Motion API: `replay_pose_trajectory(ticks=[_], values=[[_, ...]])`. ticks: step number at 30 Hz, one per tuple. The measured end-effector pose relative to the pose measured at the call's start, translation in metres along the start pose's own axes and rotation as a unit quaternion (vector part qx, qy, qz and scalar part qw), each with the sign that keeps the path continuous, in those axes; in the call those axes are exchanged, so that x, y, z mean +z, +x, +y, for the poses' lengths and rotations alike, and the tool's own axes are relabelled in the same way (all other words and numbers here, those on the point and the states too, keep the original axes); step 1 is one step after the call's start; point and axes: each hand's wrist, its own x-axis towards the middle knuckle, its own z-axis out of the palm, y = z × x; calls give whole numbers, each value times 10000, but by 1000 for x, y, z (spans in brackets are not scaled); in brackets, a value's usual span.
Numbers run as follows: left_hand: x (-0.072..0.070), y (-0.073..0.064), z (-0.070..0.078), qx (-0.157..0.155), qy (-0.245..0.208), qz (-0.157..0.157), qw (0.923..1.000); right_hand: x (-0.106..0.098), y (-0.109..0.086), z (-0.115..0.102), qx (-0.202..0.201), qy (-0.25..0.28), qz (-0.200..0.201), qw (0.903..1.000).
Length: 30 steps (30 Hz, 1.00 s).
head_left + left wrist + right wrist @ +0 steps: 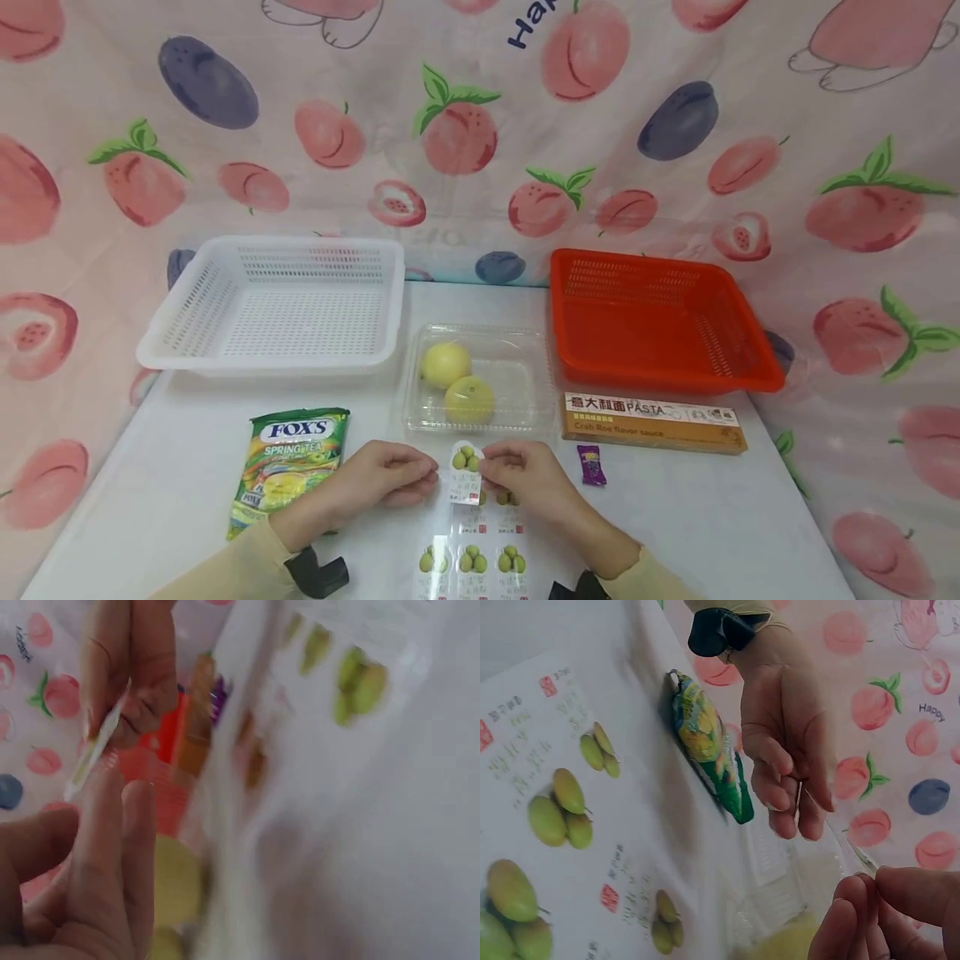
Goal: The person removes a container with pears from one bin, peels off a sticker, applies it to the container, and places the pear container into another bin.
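My right hand (528,482) pinches a small sticker (465,477) by its right edge between thumb and forefinger. Green fruits and lines of writing are printed on it. Across from it, my left hand (393,473) is held with relaxed fingers, fingertips close to the sticker's left edge. The left wrist view shows the sticker (96,754) edge-on in the right hand, with the left fingers (97,862) below it, holding nothing. Under both hands lies a sticker sheet (472,575) with rows of the same fruit print; it appears large in the right wrist view.
A green candy bag (288,467) lies by the left forearm. Behind the hands sits a clear plastic box (517,383) with two round yellow fruits (446,365). A white basket (273,362) stands back left, a red basket (667,379) back right, with a pasta box (652,423) and purple candy (591,465) before it.
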Motion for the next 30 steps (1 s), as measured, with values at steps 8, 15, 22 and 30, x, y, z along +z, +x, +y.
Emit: replay_pose_trajectory(ticks=[8,15,22,30], values=[[15,26,49,455,109,215,9987,-18,17,-25,-505,-52,264,9984],[13,53,73,541,287,519,9968,-32,36,-47,-466,-447,724,9953],[12,82,93,504,341,960,9935,-48,59,-59,-287,-333,916,9948],[10,109,107,274,723,1382,9874,-60,85,-70,118,-470,1282,9906]])
